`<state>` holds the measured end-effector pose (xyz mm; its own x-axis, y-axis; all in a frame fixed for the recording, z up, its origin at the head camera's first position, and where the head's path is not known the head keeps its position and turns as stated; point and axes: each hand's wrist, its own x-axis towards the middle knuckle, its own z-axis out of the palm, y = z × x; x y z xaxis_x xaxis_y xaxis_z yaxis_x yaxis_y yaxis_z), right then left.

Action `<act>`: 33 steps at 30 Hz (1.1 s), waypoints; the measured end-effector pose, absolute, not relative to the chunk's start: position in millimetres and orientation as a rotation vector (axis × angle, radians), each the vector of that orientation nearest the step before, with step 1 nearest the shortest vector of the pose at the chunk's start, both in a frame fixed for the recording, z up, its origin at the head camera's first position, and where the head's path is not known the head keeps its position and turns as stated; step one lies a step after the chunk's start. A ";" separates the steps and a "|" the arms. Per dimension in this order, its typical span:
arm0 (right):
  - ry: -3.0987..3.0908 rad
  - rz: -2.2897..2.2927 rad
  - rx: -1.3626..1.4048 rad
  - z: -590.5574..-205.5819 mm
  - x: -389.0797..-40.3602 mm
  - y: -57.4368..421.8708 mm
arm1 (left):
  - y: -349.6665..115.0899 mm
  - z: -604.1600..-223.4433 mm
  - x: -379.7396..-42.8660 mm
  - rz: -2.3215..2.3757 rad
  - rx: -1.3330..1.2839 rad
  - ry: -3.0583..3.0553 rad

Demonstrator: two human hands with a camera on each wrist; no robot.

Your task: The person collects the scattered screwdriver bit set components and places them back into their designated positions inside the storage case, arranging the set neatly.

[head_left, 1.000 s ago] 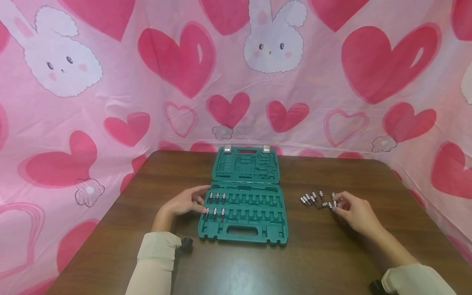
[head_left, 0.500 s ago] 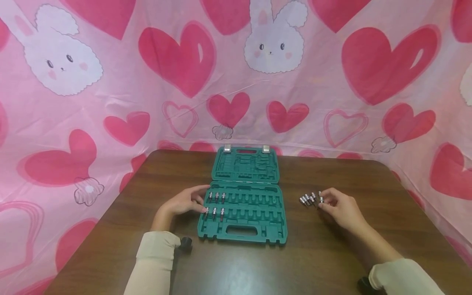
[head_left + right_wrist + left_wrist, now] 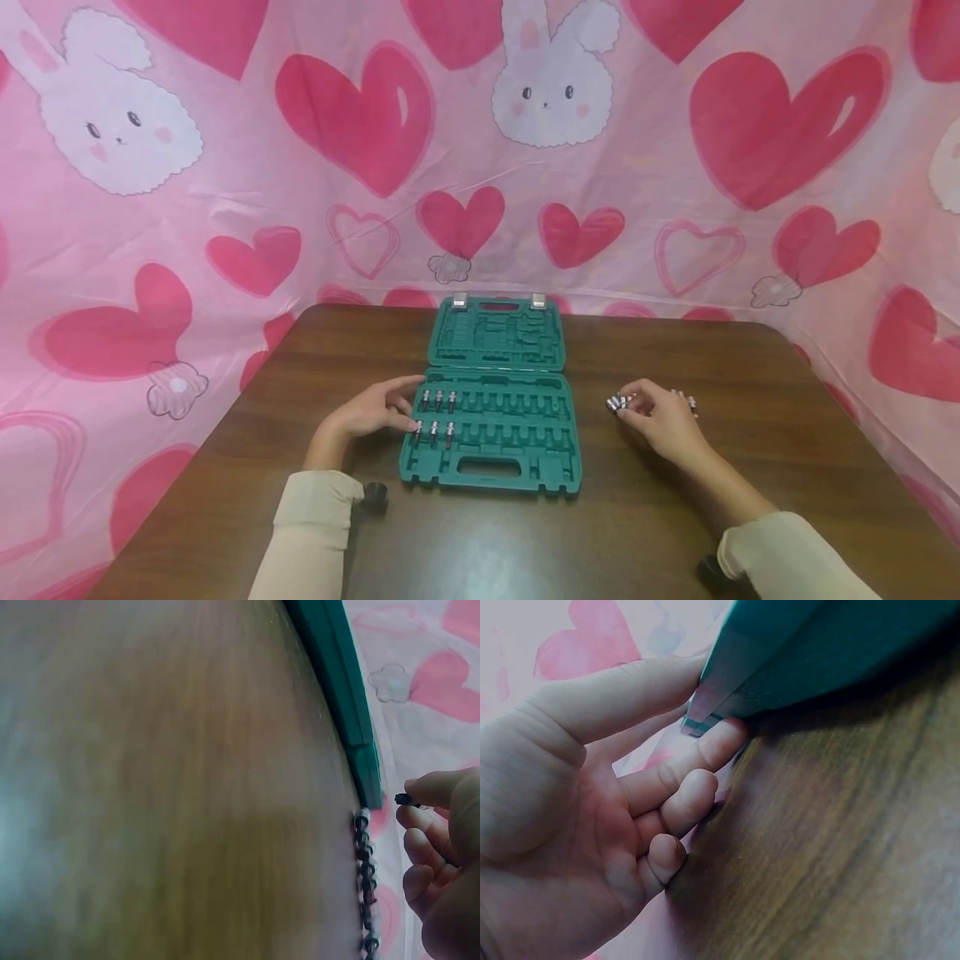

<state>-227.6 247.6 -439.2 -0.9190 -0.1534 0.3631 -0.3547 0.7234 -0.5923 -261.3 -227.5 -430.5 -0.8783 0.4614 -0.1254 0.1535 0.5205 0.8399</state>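
A green plastic tool case point(image 3: 540, 468) lies unfolded on the table. Three bit sockets point(image 3: 438, 400) fill the left end of its upper row, and three more bit sockets point(image 3: 434, 432) the left end of the lower row. My left hand point(image 3: 371, 410) holds the case's left edge, thumb near the lower row and the other fingers at its side. Right of the case, my right hand point(image 3: 670, 423) is over the loose bit sockets point(image 3: 367, 859) and partly hides them. Between its thumb and forefinger it pinches one bit socket, whose dark tip point(image 3: 403, 799) sticks out in the right wrist view.
The lid point(image 3: 498, 333) lies back towards the pink heart-and-rabbit cloth point(image 3: 637, 167) hung behind the table. Brown wooden tabletop point(image 3: 480, 542) extends around the case. A small dark object point(image 3: 375, 497) shows beside the left cuff.
My right hand has moved left across the loose bit sockets, from the right end of the group towards its left end. My left hand stays at the case's left edge.
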 end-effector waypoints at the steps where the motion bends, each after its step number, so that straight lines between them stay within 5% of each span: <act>1: -2.649 1.000 0.399 -438.8 -227.7 245.5 | -227.6 -430.7 -261.1 1.295 0.511 2.432; 33: -2.634 1.146 0.499 -437.3 -233.6 185.1 | -228.1 -428.2 -260.7 1.302 0.561 2.425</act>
